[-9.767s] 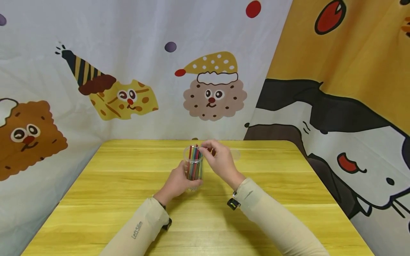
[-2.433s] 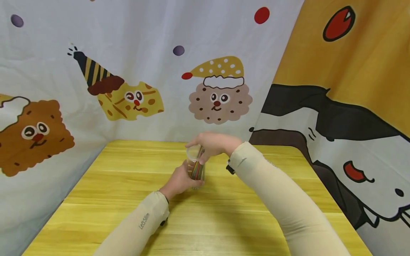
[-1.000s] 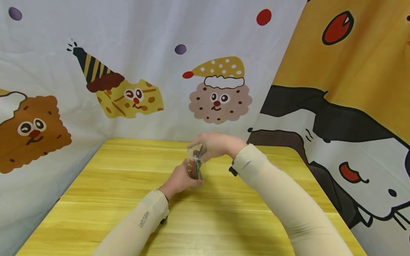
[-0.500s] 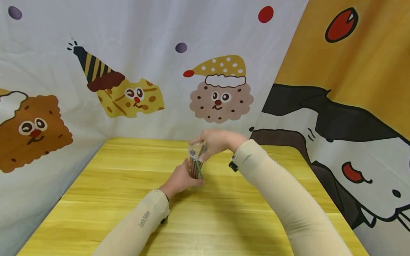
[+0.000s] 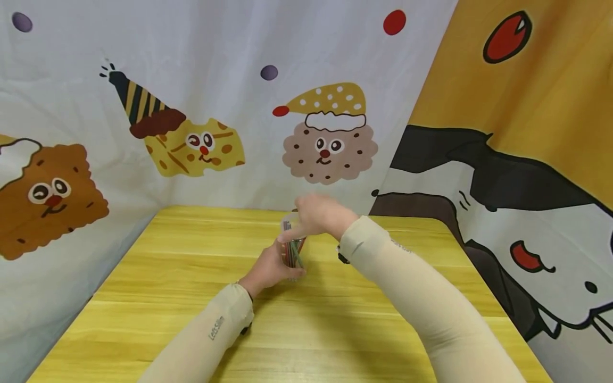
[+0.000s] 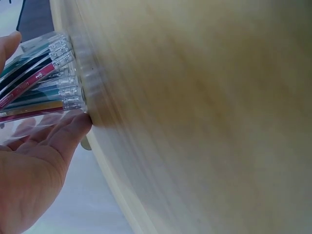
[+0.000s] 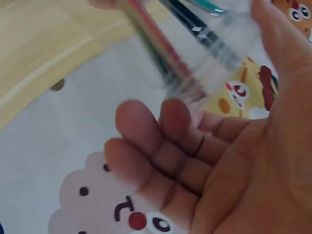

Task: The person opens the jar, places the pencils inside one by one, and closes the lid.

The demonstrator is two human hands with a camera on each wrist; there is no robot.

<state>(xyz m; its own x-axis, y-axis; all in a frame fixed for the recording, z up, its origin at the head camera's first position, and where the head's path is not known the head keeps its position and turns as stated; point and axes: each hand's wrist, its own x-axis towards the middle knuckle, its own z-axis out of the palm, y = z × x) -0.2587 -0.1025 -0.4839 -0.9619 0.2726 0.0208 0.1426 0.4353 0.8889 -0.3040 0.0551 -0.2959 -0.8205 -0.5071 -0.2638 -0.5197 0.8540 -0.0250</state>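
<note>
A clear plastic jar (image 5: 287,218) of colored pencils (image 5: 292,252) stands tilted above the table. My left hand (image 5: 270,269) grips its lower part, thumb in front. In the left wrist view the pencils (image 6: 39,83) lean at differing angles, their silver ends toward the jar's bottom, and fingers (image 6: 70,134) support it. My right hand (image 5: 322,214) is over the jar's mouth, its thumb across the front. In the right wrist view the thumb and index finger lie on either side of the clear rim, while the other fingers (image 7: 131,161) curl loosely. Whether a lid is on cannot be told.
The yellow wood-grain table (image 5: 215,330) extends around both forearms. Its back edge lies just behind the jar, against a printed cloth curtain (image 5: 249,159). A small dark device (image 5: 342,255) sits on the right wrist.
My right thumb has swung left across the jar's front, hiding more of its top. About ten seconds ago a clear lid lay on the table; my right arm now covers that spot.
</note>
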